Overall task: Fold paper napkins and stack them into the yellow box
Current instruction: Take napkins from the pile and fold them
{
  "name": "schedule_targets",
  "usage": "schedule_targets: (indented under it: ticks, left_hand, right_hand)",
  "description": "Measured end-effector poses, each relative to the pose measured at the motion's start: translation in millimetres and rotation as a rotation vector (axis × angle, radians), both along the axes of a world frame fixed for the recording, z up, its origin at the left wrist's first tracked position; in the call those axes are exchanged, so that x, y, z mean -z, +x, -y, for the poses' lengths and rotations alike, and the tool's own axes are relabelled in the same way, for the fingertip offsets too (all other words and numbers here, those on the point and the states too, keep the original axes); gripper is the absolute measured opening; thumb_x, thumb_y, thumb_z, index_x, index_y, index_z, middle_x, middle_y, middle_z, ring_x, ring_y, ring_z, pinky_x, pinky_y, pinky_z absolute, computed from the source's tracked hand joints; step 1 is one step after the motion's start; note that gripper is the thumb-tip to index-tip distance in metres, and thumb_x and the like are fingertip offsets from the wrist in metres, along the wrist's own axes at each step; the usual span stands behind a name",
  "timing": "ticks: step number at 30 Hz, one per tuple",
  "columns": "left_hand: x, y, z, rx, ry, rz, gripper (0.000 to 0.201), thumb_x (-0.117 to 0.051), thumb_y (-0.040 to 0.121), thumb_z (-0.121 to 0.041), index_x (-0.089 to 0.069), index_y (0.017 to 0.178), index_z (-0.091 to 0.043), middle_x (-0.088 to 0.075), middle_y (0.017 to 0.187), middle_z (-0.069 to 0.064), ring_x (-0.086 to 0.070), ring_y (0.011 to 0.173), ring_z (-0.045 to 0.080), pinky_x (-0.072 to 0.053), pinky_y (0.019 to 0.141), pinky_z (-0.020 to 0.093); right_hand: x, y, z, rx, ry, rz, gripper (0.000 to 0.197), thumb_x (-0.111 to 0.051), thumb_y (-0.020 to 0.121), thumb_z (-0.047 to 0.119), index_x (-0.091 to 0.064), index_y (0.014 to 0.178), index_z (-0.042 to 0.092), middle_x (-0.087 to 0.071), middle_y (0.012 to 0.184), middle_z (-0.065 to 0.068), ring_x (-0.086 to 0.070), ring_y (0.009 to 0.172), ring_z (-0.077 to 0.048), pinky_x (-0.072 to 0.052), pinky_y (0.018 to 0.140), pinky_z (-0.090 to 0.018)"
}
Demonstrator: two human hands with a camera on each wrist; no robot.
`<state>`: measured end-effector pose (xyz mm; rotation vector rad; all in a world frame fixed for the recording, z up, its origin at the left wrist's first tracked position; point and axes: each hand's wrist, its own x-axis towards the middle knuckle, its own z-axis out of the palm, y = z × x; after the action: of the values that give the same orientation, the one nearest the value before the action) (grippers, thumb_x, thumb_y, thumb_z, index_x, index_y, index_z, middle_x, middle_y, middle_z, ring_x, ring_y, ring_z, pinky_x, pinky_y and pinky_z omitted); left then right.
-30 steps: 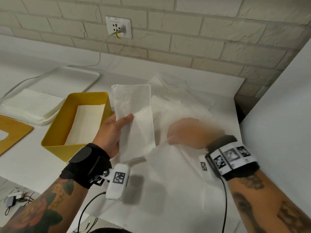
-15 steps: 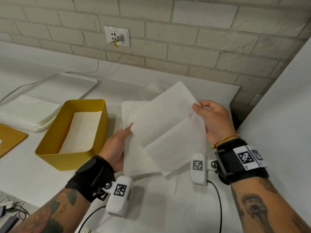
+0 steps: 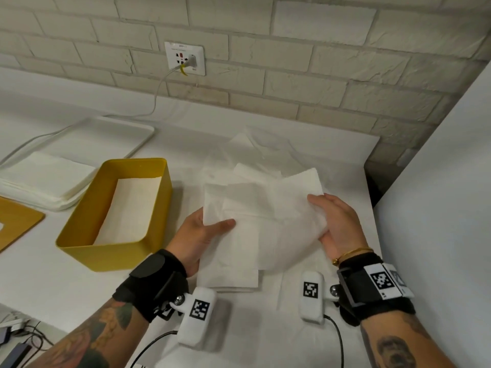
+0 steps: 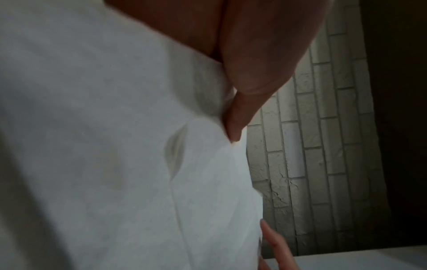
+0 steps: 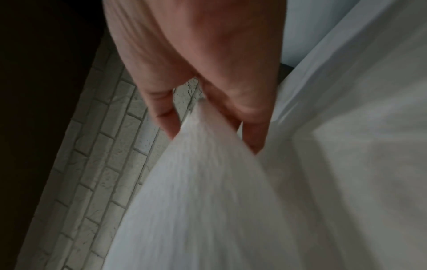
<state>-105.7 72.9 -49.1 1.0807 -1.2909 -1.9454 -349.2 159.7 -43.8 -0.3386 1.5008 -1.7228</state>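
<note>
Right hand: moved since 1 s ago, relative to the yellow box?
Yes. The right hand lifted off the table and went further right of the yellow box; it now pinches the white paper napkin.

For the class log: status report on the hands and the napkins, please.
Left hand and right hand both pinch a white napkin above the table. Yellow box at left holds folded napkins. Nothing in the way.

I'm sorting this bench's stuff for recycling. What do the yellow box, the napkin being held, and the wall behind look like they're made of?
Yellow box: probably painted sheet metal or hard plastic; thin rigid walls, smooth satin yellow, rounded corners.
Napkin: soft tissue paper, matte white, creased and sagging between the left hand and right hand.
Wall: pale brick or brick-look cladding, rough and cracked, with recessed mortar lines.
</note>
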Motion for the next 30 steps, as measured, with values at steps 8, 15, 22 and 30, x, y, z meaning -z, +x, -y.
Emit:
schedule_targets:
  ticks: [8, 15, 22, 30]
  left_hand:
    - [-6, 7, 8, 0.050, -0.011, 0.022, 0.042, -0.072, 0.085, -0.009, -0.063, 0.126, -0.010, -0.074, 0.117, 0.013, -0.071, 0.108, 0.035, -0.054, 0.098, 0.055]
    - [-10, 7, 11, -0.016, 0.024, -0.033, 0.036, -0.066, 0.090, -0.012, -0.064, 0.126, -0.009, -0.073, 0.119, 0.017, -0.070, 0.108, 0.036, -0.053, 0.099, 0.053]
    - [-20, 11, 16, -0.070, -0.019, -0.087, 0.022, -0.059, 0.097, -0.006, -0.068, 0.115, -0.014, -0.077, 0.106, 0.011, -0.075, 0.092, 0.027, -0.060, 0.083, 0.043]
    - [-22, 11, 14, -0.095, -0.060, -0.118, 0.023, -0.060, 0.095, -0.007, -0.068, 0.116, -0.012, -0.077, 0.108, 0.010, -0.074, 0.097, 0.029, -0.059, 0.083, 0.043]
  right_hand:
    - [-16, -9, 9, -0.156, -0.066, -0.124, 0.023, -0.079, 0.082, 0.011, -0.077, 0.105, 0.007, -0.078, 0.107, -0.011, -0.073, 0.103, -0.029, -0.058, 0.090, -0.040]
    - [-38, -19, -7, -0.428, -0.331, -0.349, 0.035, -0.082, 0.064, 0.025, -0.081, 0.099, 0.022, -0.077, 0.111, -0.006, -0.071, 0.110, -0.021, -0.056, 0.097, -0.032]
    - [-24, -13, -11, -0.448, -0.161, -0.419, 0.033, -0.075, 0.075, 0.000, -0.075, 0.102, 0.018, -0.079, 0.102, -0.002, -0.074, 0.099, -0.021, -0.062, 0.078, -0.030]
    - [-11, -16, -12, -0.236, -0.198, -0.489, 0.051, -0.059, 0.089, -0.016, -0.082, 0.073, 0.027, -0.079, 0.093, 0.000, -0.073, 0.094, -0.019, -0.060, 0.086, -0.031]
